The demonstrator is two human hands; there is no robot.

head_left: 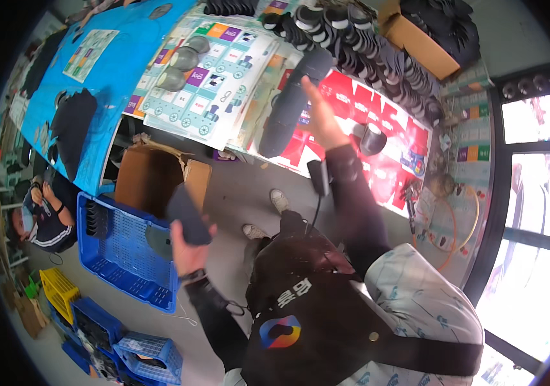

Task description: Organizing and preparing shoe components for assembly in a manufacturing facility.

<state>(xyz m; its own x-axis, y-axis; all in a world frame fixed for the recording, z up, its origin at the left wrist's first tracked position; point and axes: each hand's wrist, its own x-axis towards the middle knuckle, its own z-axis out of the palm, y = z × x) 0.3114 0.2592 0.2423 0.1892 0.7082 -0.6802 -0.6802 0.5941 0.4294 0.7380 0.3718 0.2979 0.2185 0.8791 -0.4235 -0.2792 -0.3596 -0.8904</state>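
In my left hand is a dark grey piece shaped like a shoe sole, its upper end pointing toward the cardboard box. My fingers are closed around its lower part. My right hand reaches over the worktable, with its fingers along the right edge of a longer dark shoe sole. That sole lies slantwise across the view, above the printed sheets; part of the grip is hidden. A rounded dark piece rests on the red-and-white sheet to the right of my right forearm.
Rows of stacked black soles line the table's far side, beside a cardboard box of dark pieces. Below the table edge stand an open cardboard box and a blue crate. Another person sits at the left. A hose hangs at right.
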